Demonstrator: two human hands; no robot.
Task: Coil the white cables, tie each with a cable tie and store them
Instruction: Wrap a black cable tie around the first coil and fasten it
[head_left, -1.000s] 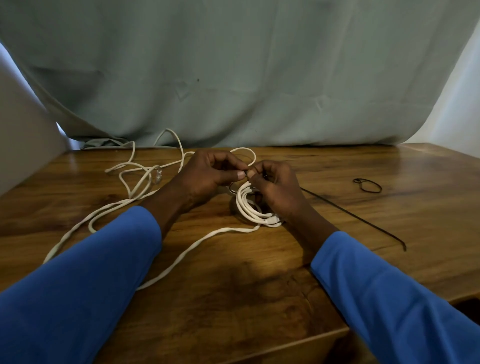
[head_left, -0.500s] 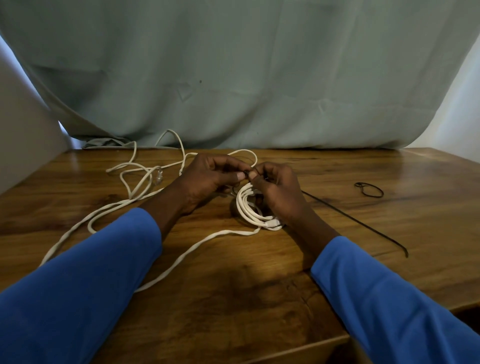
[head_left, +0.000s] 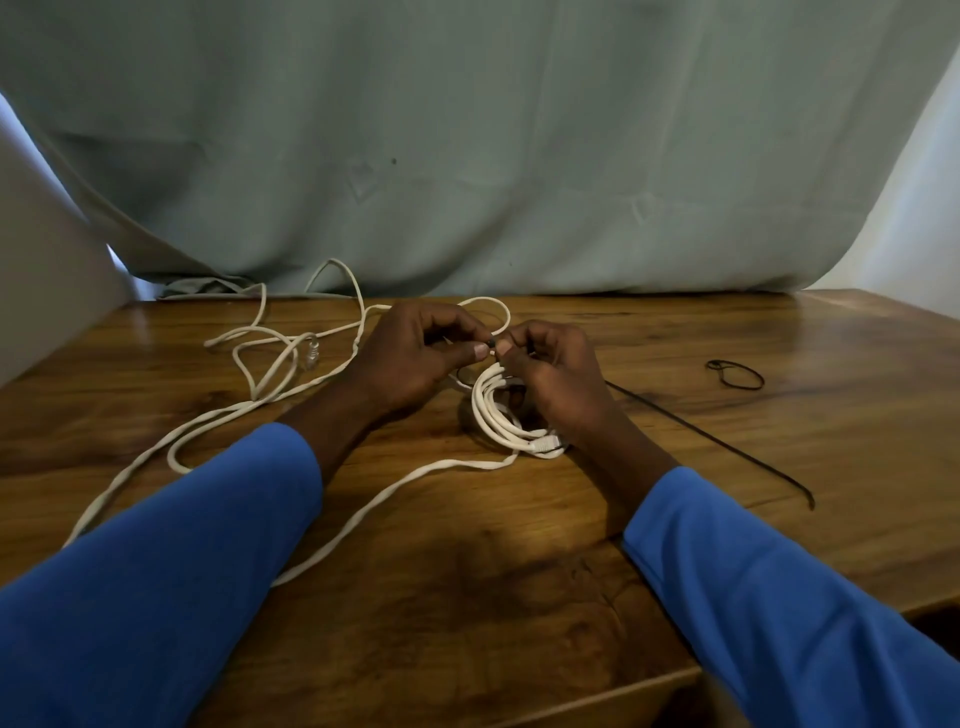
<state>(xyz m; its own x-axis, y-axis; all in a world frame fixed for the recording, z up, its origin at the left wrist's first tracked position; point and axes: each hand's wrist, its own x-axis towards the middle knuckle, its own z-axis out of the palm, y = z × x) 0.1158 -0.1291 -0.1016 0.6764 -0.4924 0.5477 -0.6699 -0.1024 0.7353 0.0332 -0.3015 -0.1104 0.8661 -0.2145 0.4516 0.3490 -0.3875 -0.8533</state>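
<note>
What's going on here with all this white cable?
A person in blue sleeves is bundling cable on a wooden table. The left hand and right hand both pinch one end of a black cable tie at the top of a coiled white cable. The tie's long tail trails right, so it isn't cinched yet. More loose white cable lies to the left.

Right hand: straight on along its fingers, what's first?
Probably the left hand: the right hand points at its fingertips, both pinching the cable tie end between them, just above the coiled white cable.
</note>
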